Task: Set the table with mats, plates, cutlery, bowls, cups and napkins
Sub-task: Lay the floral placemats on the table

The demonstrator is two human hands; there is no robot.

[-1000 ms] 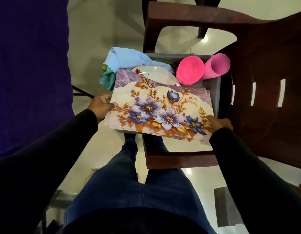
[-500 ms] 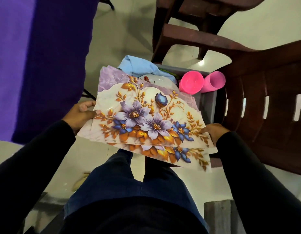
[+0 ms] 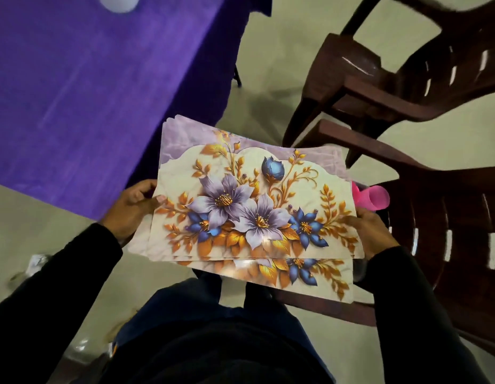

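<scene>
A stack of floral place mats (image 3: 249, 212), cream and lilac with purple, blue and gold flowers, hangs in the air in front of my body. My left hand (image 3: 131, 207) grips the stack's left edge, thumb on top. Its right edge is held by my right hand (image 3: 372, 232), fingers underneath and thumb over the rim. A lower mat sticks out at the near side. Pink cups (image 3: 372, 196) peek out past the mats' right edge; whatever they sit in is hidden behind the mats.
A table under a purple cloth (image 3: 88, 92) fills the upper left, with a white object (image 3: 117, 2) at its far edge. Dark brown plastic chairs (image 3: 448, 212) stand to the right and beyond. Pale floor tiles (image 3: 265, 76) lie between table and chairs.
Both hands have lifted the mat stack up and away from the box on the chair, swinging it left toward the purple table. The box, plate and cloths are now hidden.
</scene>
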